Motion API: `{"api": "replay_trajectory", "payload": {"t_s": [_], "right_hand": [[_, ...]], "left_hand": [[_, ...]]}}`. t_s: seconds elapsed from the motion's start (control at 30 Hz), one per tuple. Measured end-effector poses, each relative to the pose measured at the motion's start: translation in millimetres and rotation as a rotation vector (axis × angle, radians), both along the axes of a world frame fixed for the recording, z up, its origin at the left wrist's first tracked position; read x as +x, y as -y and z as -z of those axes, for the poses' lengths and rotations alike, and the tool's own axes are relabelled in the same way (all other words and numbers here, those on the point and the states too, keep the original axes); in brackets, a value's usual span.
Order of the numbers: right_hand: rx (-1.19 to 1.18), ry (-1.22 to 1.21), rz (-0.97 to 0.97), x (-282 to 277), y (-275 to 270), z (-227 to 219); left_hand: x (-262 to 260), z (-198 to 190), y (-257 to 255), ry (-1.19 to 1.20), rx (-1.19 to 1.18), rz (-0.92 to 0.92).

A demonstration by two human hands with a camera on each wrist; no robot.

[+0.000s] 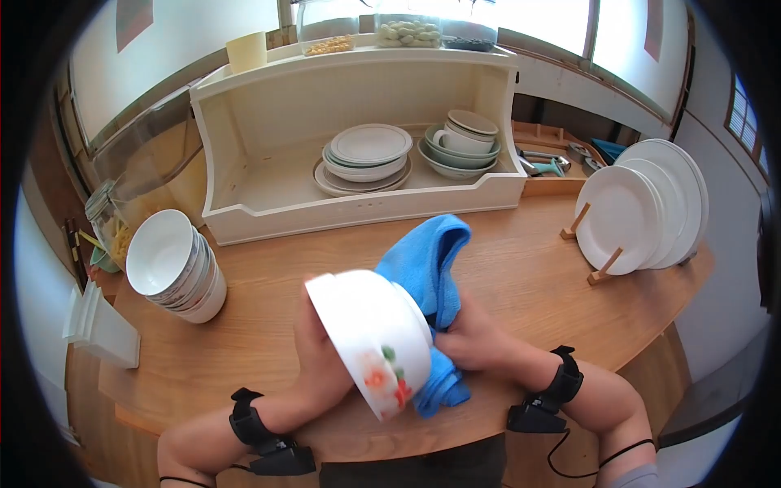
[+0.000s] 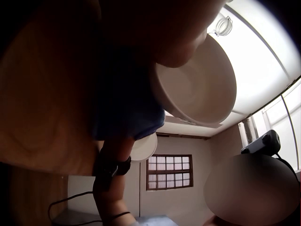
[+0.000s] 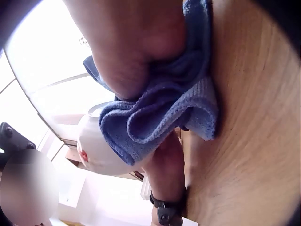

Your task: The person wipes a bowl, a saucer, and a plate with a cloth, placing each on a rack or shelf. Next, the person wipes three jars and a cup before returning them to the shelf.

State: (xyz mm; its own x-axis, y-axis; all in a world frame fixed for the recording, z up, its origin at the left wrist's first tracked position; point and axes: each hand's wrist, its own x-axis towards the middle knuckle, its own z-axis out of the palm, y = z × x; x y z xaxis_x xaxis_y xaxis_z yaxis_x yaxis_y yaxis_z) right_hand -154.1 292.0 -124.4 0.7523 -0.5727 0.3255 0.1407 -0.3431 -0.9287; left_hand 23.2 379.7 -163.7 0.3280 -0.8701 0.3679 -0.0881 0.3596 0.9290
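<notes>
A white bowl [image 1: 370, 333] with a red and orange flower print is held tilted on its side above the table's front part. The left hand [image 1: 321, 358] grips it by the rim side, its fingers partly hidden by the bowl. Bunched in the right hand [image 1: 472, 333] is a blue cloth [image 1: 427, 260], which lies against the bowl's base side. In the right wrist view the cloth [image 3: 160, 113] hangs in folds from the right hand [image 3: 136, 52], beside the bowl [image 3: 101, 146]. The left wrist view shows the bowl's inside [image 2: 200, 84].
Stacked bowls [image 1: 175, 264] stand at the left of the wooden table [image 1: 268, 325]. Behind is a cream shelf [image 1: 366, 213] with plates [image 1: 370, 146], bowls and a cup. White plates [image 1: 622, 215] stand in a wooden rack at the right, near a tray of utensils [image 1: 549, 163].
</notes>
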Motion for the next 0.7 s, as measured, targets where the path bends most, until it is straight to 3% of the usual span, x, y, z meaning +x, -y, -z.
{"api": "replay_trajectory", "payload": {"t_s": [0.03, 0.07, 0.17, 0.2, 0.23, 0.3, 0.37, 0.43, 0.47, 0.57, 0.7], "right_hand": [[-0.034, 0.022, -0.019, 1.0, -1.1, 4.0], [0.018, -0.047, -0.027, -0.9, 2.3, 13.3], [0.007, -0.008, 0.045, -9.2, -8.6, 1.1], [0.006, -0.058, 0.118, -12.3, -10.3, -4.3], [0.004, -0.058, 0.109, -11.7, -10.3, -10.3], [0.076, 0.165, 0.232, -9.6, -6.2, -19.9], [0.191, 0.317, 0.274, -9.9, 0.3, -18.8], [0.277, 0.174, 0.333, -11.8, 5.0, -19.9], [0.275, 0.176, 0.339, -12.5, 6.0, -17.9], [0.255, 0.064, 0.229, -8.2, 4.9, -8.7], [0.122, 0.007, 0.173, -2.4, -1.4, 4.6]], "left_hand": [[2.6, -5.0, 3.8, -0.188, 0.051, 0.028], [8.5, -8.3, 5.7, -0.104, 0.024, 0.02], [22.4, -6.4, 23.9, -0.483, 0.004, 0.005], [19.8, -21.2, 21.4, -0.251, 0.004, -0.102], [18.7, -19.8, 22.3, -0.252, 0.001, -0.11], [14.8, -16.2, 26.3, -0.079, -0.003, -0.075], [4.3, -20.7, 19.9, -0.065, -0.009, -0.012], [-6.3, -24.8, 10.4, 0.186, 0.054, 0.157], [-16.0, -29.6, 7.6, 0.261, -0.063, 0.219], [-20.4, -24.9, 2.1, 0.208, -0.158, 0.222], [-9.5, -24.8, 5.2, 0.17, -0.198, -0.045]]}}
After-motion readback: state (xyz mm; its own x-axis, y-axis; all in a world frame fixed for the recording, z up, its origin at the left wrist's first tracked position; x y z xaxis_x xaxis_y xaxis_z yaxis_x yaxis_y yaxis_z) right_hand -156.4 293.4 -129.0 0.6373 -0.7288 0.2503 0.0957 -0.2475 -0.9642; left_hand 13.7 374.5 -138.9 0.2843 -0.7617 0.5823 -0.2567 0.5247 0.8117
